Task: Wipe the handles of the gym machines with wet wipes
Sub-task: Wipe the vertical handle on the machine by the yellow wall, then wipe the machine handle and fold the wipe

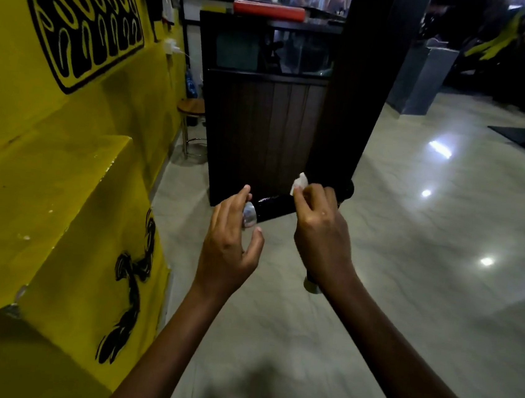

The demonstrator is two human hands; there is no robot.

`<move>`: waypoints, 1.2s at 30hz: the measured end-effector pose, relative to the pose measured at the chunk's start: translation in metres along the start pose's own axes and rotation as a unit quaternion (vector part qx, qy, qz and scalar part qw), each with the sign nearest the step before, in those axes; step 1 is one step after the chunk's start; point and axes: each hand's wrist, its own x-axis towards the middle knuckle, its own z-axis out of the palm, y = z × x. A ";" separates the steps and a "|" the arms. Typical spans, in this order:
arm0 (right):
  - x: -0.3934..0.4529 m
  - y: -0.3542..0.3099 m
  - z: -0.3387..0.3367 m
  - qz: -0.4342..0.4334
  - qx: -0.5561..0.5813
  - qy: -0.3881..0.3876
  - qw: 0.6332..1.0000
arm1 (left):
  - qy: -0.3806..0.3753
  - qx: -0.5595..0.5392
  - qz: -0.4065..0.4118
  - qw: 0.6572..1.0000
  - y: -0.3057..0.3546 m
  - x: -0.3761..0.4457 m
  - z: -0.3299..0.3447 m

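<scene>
Black rubber-looking handle (275,207) sits at frame centre, chrome end cap (248,219) at its lower-left tip. Long axis runs lower left to upper right, rising slightly twd a dark upright post (345,110).

L hand (230,244) is loosely open, fingertips touching the cap, prob. steadying it. R hand (319,230) is curled, pinching a white wet wipe (299,183) against the handle's upper-right part.

Progress: wiping looks underway on this one handle; the middle stretch is bare, can't tell if it's done. Second chrome-capped grip (312,286) shows below the R wrist, and other machines in the dim upper right prob. remain.
</scene>
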 end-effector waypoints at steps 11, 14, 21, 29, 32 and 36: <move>-0.036 0.010 0.004 0.084 0.149 -0.064 0.983 | -0.042 -0.023 -0.007 0.999 -0.001 -0.013 -0.002; -0.047 0.014 0.006 0.124 0.204 -0.063 0.969 | -0.071 -0.072 -0.117 0.988 -0.002 -0.035 0.005; -0.086 0.038 0.004 0.172 0.208 -0.025 0.963 | -0.344 0.046 -0.171 0.922 -0.027 -0.086 0.035; -0.147 0.085 0.028 0.303 0.223 -0.041 0.926 | -0.571 0.090 -0.107 0.808 -0.004 -0.089 0.082; -0.167 0.109 0.034 0.353 0.199 -0.097 0.909 | -0.616 0.090 -0.096 0.777 0.017 -0.084 0.117; -0.198 0.155 0.028 0.400 0.168 -0.181 0.883 | -0.665 0.082 -0.048 0.741 0.054 -0.079 0.172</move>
